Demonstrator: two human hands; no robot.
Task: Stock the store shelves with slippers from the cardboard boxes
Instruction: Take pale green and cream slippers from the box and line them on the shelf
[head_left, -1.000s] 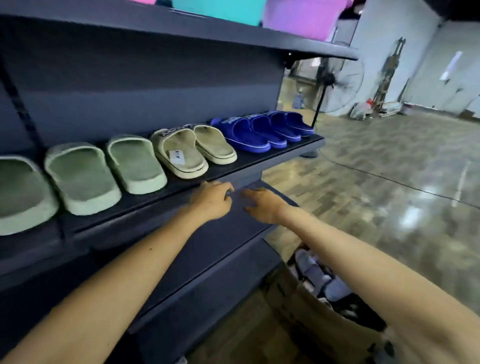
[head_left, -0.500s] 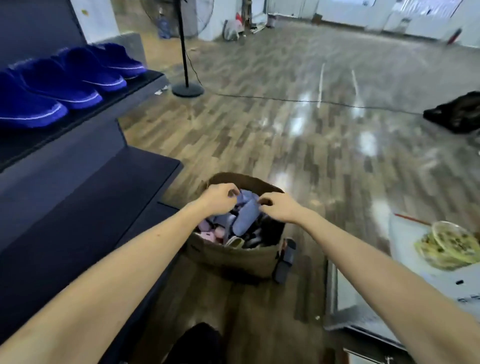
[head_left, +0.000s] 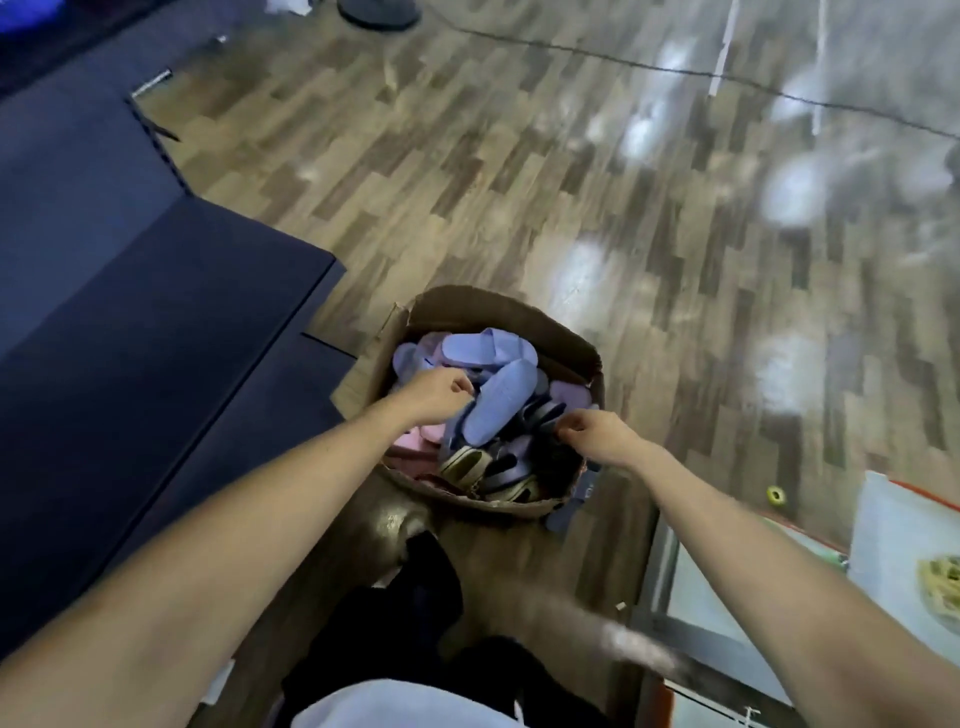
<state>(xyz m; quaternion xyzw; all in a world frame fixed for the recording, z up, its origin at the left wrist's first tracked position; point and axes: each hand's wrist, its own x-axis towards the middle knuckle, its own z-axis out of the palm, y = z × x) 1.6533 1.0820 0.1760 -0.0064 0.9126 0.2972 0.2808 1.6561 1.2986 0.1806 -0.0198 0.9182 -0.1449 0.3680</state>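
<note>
An open cardboard box (head_left: 498, 306) stands on the wooden floor beside the shelf, full of mixed slippers in lilac, pink, beige and dark colours. A lilac slipper (head_left: 501, 408) lies sole-up on top of the pile, and another lilac slipper (head_left: 478, 347) rests behind it. My left hand (head_left: 436, 397) is inside the box with curled fingers gripping the left edge of the sole-up lilac slipper. My right hand (head_left: 597, 434) reaches in from the right, its fingers pinching a dark slipper (head_left: 540, 415). The lower slippers are mostly hidden.
The dark shelf unit (head_left: 156, 312) fills the left side, with blue slippers (head_left: 21, 13) on its upper level. A fan base (head_left: 379, 13) and a cable lie on the floor beyond. A white sheet (head_left: 904, 525) with a plate sits at the right.
The view swung from the shelf down to the box. Both hands left the shelf edge and went into the box, closing on slippers.
</note>
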